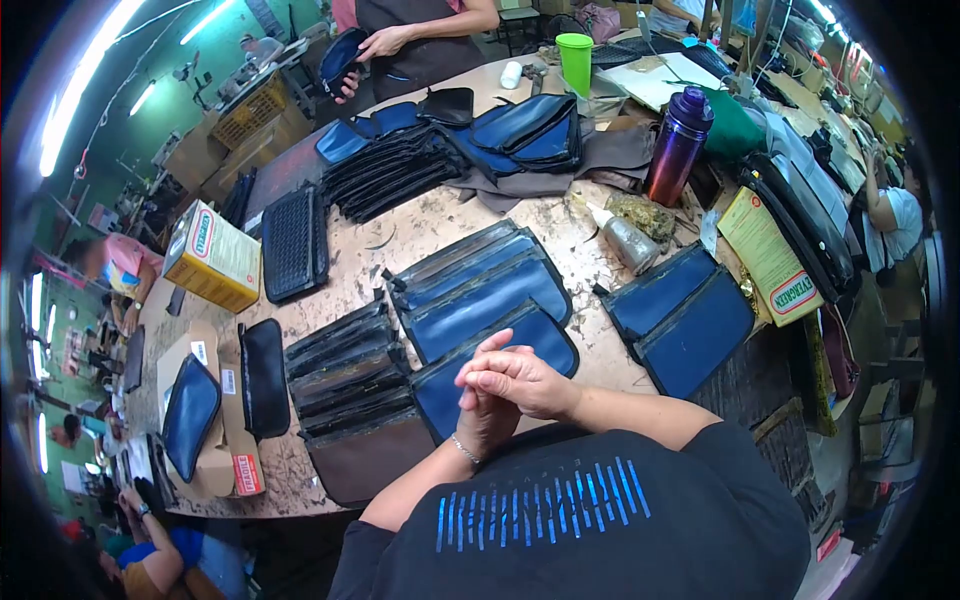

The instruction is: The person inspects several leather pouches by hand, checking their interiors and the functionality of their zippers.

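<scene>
My left hand [484,415], with a bracelet at the wrist, is raised in front of my chest, its visible fingers stretched upward. Pressed against it, my right hand [535,388] has its fingers closed round the left one. I see no tool or material in either. Just beyond and below them lies a blue pouch piece [520,345] with a rounded corner. A fan of overlapping blue pouch pieces [480,285] sits behind it, and a stack of dark zippered pieces [350,385] is to the left. Two more blue pieces [690,325] overlap on the right.
A glue bottle [630,243], a purple tumbler [680,145] and a green cup [575,65] stand on the worktable [400,235]. Yellow tins [215,255] flank it. Black pouches [395,170] are piled at the back. Across the table, a co-worker's hands [380,45] hold a dark pouch.
</scene>
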`<state>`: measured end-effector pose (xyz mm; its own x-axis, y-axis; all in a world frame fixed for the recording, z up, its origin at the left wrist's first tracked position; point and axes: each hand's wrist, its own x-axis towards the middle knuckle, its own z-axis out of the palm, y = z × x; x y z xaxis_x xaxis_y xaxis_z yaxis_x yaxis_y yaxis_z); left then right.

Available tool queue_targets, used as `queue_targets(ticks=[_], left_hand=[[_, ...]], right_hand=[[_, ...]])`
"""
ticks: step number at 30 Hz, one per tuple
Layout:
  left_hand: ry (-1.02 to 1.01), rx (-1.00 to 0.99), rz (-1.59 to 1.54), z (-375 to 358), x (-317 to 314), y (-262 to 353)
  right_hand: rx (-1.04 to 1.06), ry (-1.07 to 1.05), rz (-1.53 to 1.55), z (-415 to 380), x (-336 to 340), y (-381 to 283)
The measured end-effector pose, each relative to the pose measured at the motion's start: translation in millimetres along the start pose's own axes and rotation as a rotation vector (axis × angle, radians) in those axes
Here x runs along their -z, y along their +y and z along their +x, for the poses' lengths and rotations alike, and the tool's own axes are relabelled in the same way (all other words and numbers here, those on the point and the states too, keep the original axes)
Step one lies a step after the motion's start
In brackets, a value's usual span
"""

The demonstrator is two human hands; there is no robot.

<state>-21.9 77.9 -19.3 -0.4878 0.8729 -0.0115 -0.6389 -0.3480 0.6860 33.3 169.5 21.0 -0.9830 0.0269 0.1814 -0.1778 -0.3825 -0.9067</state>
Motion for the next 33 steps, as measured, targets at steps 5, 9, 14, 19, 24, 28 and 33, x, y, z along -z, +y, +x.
queue_targets(ticks=[5,9,14,19,24,28,33], left_hand=[[0.009,-0.012,0.106,-1,-5,-1],[0.095,0.035,0.104,-4,-7,-3],[0.088,0.092,-0.037,-6,-7,0],[0.064,0.106,-0.101,-6,-4,-5],[-0.013,0.077,-0.059,-4,2,-10],[-0.001,0.033,0.028,-5,17,-24],[0.120,0.146,-0.166,-3,9,-16]], right_hand=[[0.005,0.030,0.093,0,1,6],[-0.049,0.026,0.081,0,7,6],[-0.088,-0.002,0.141,1,6,-2],[-0.074,0.001,0.064,-2,10,1],[-0.080,0.008,0.201,-3,15,7],[-0.089,-0.028,0.232,1,22,17],[-0.137,0.107,0.063,4,10,12]])
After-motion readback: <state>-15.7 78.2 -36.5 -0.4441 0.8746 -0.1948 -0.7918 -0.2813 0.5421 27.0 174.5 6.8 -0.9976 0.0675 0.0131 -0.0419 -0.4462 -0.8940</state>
